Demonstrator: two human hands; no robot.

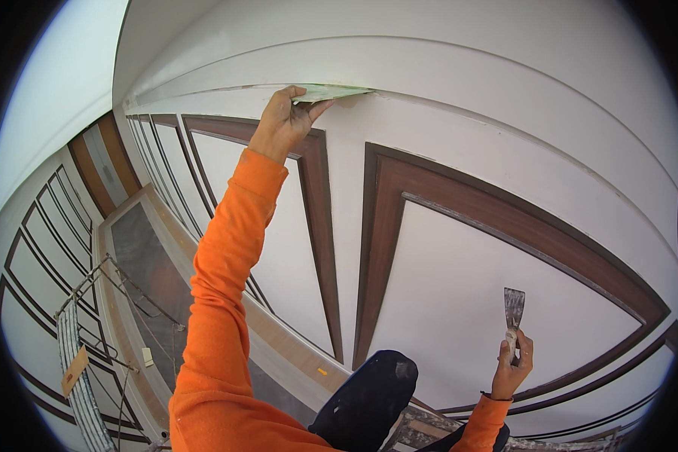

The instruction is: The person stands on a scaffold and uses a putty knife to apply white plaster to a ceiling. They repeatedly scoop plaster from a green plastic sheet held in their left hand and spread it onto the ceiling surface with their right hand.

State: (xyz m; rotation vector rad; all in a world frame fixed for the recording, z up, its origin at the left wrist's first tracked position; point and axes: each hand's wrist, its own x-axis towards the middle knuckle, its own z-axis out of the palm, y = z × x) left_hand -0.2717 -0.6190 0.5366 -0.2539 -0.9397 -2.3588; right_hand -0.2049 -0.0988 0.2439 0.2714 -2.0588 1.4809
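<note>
The left hand (286, 120) pinches a green-white spreader (328, 93) at the seam of the white wall (459, 83). The right hand (514, 365) is curled around the handle of a scraper (514, 305), blade upward. Light, even pressure should probably serve best. I count one spreader, one scraper.

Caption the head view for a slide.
Left hand holds a flat pale-green piece up at the white wall; right hand grips a flat-bladed scraper.
</note>
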